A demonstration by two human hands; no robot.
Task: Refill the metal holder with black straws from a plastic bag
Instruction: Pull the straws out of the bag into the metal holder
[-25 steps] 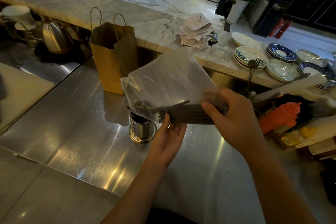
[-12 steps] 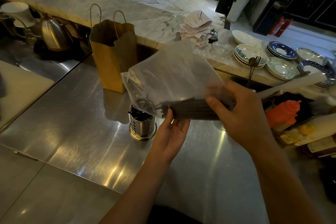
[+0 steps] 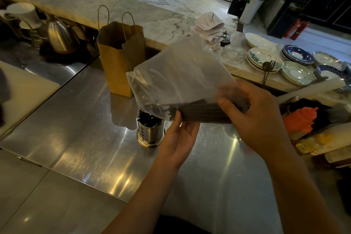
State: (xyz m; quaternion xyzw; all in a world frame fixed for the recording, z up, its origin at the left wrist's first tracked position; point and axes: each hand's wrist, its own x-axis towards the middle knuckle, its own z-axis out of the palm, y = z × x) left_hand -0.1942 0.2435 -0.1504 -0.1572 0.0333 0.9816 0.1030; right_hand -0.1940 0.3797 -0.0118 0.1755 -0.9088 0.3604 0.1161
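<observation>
Straw bag seemingly above holder

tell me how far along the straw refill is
Early on. Done: the bag is off the counter and over the holder, which has some dark pieces in it, too dim to identify. In hand: both hands, left and right, grip the bag at the straws, which lie sideways inside it. Left: get the straws out and stand them in the holder.
</observation>
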